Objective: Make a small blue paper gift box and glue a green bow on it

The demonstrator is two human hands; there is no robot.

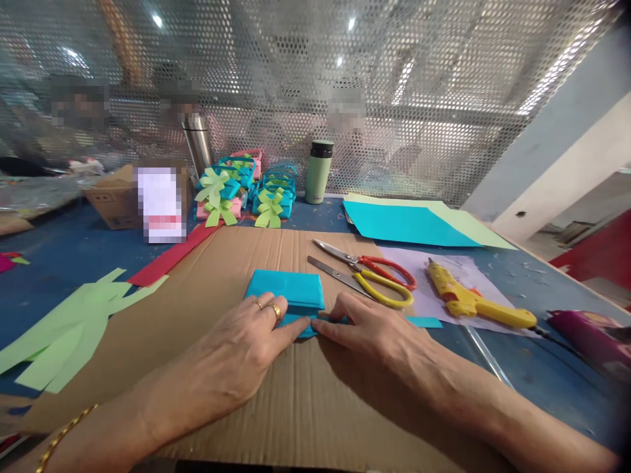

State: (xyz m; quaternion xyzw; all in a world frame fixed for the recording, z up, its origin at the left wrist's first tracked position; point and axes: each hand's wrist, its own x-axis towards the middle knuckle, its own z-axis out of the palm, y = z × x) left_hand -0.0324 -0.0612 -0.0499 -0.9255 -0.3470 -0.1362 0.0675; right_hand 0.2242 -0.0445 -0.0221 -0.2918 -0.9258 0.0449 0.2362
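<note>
A folded piece of blue paper (288,289) lies on a brown cardboard sheet (296,401) in the middle of the table. My left hand (249,338) rests flat on its near left part, fingers stretched and pressed on the fold. My right hand (367,328) presses the near right edge of the same paper with its fingertips, close to the left fingertips. A narrow blue strip (424,322) sticks out to the right from under my right hand.
Scissors with red and yellow handles (374,276) and a yellow glue gun (473,302) lie at the right. Blue and green sheets (409,223) sit behind them. Finished paper baskets (246,190), a green flask (319,172), a carton (116,197) and green cut paper (69,328) are around. People sit behind a mesh screen.
</note>
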